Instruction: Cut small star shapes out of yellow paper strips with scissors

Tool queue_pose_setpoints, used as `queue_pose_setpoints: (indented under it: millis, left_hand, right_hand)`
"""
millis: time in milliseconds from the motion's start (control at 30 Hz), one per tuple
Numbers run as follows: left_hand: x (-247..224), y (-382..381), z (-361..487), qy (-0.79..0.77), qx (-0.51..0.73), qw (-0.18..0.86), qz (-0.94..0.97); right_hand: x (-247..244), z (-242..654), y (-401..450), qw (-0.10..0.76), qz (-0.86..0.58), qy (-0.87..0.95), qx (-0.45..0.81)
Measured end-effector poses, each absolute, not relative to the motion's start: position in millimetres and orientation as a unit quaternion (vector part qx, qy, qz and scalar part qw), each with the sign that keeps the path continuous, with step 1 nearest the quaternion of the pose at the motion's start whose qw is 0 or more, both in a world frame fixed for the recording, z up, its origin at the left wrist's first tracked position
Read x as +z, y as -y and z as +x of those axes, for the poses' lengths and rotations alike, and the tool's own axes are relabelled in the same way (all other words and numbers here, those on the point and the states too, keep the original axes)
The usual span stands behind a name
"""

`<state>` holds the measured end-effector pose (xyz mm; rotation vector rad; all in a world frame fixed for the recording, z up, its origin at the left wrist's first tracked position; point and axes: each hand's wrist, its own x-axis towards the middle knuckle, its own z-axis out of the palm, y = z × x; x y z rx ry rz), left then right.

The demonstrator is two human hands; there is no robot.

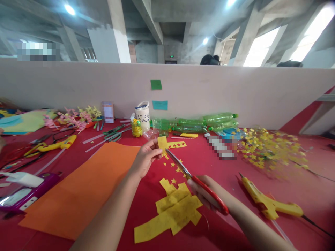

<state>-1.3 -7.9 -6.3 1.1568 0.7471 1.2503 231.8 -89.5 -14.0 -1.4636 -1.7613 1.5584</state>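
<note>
My left hand (148, 156) pinches a small yellow felt-like piece (162, 142) between thumb and fingers, above the red table. My right hand (205, 193) grips red-handled scissors (206, 191), whose blade tips reach the lower edge of that piece. Whether the blades are apart is hard to tell. Below them lie several small yellow stars (178, 169) and tiny scraps. A yellow strip with star-shaped holes (178, 144) rests just behind the held piece. Nearer to me is a loose pile of yellow pieces (175, 209), overlapping one another.
Orange sheets (86, 188) lie left, beside a purple power strip (39, 195) and a yellow glue gun (60, 144). Another glue gun (272, 200) is at right, below a bunch of yellow star stems (272, 146). Green bottles (193, 126) and a white tumbler (142, 116) stand along the partition (196, 92).
</note>
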Motion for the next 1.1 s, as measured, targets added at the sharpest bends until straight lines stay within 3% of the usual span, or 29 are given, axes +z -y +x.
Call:
queue_pose_setpoints:
  millis: [300, 533, 1100]
  left_hand:
    - [-6.3, 9.8, 1.7, -0.324, 0.583, 0.591, 0.454]
    - [-7.4, 21.1, 12.1, -0.320, 0.496, 0.610, 0.529]
    - [-8.7, 18.6, 16.2, -0.316, 0.587, 0.576, 0.474]
  right_hand:
    - [-14.0, 224.1, 93.1, 0.210, -0.521, 0.609, 0.560]
    - [-20.7, 217.9, 95.1, 0.279, -0.547, 0.572, 0.544]
    - [-20.2, 215.7, 93.8, 0.239, -0.550, 0.613, 0.514]
